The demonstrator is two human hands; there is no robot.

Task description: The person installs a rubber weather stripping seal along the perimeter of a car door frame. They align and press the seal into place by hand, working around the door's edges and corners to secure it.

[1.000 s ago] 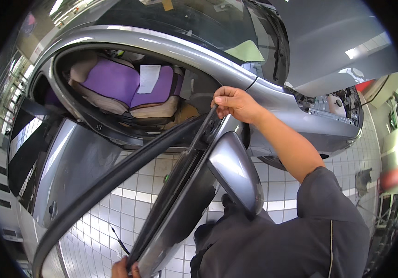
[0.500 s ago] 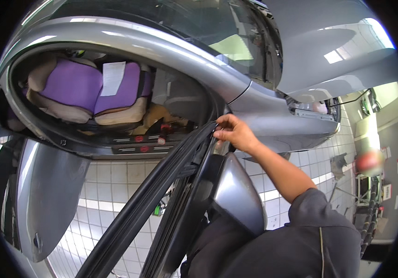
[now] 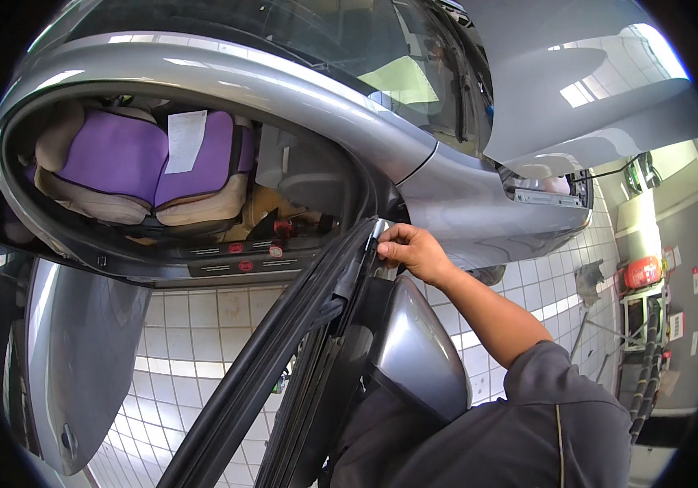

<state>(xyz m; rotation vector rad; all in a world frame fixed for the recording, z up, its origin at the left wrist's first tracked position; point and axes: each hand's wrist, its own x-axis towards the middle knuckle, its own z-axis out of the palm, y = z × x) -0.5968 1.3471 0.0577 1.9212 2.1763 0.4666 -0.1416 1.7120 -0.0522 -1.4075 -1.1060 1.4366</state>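
My right hand [image 3: 410,254] reaches in from the lower right, thumb and fingers pinched together on the dark door trim [image 3: 363,262] at the front top corner of the open car door's window frame [image 3: 263,358]. A small shiny silver patch shows at the corner beside the fingertips. Exactly how much of the trim lies between the fingers is hidden. Right below the hand is the silver side mirror [image 3: 418,350], close to my dark shirt [image 3: 536,439]. My left hand is out of view.
The grey car's front doorway shows a purple and beige seat [image 3: 117,154] with a paper sheet [image 3: 185,142] on it. Another open door [image 3: 80,358] stands at the left. The raised hood [image 3: 593,89] is at upper right, and a red extinguisher [image 3: 642,272] stands by the wall.
My right hand stays pinched at the door's top corner but has shifted slightly down. The silver patch there now shows more. The whole view has moved a little.
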